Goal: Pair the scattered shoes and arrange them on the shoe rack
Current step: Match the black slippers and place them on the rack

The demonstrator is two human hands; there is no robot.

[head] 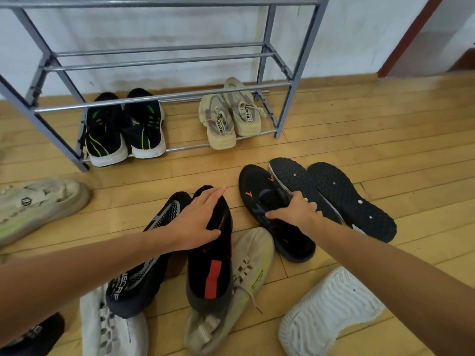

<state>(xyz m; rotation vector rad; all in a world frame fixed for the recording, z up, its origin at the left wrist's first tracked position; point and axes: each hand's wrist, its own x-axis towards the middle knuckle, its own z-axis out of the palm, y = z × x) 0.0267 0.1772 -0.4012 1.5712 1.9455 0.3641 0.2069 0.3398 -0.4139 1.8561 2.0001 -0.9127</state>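
At the far left a tan shoe (38, 204) lies on the wood floor (385, 129), cut off by the edge. Behind it stands the grey rack (164, 98). On its bottom bars sit two pairs: black shoes with green lines (123, 129) on the left, and beige shoes (230, 116) on the right. The other shelves have no shoes.

Down in the near left corner is a dark shoe (36, 335), only partly seen. Next to it lies a white shoe (113, 332). A black and grey shoe (144, 258) rests partly on top of the white one.

The left hand (200, 222) lies on a black shoe with a red stripe (210, 258). The fingers are spread flat and the thumb presses the side. I cannot tell if it is holding the shoe. This shoe lies partly on a beige shoe with yellow trim (246, 273).

The right hand (298, 209) is closed on a black shoe with an orange mark (270, 206), fingers tucked into its opening. Just right of it two black shoes (334, 194) lie sole up, side by side. Near the front right a white shoe sole (331, 312) also faces up.
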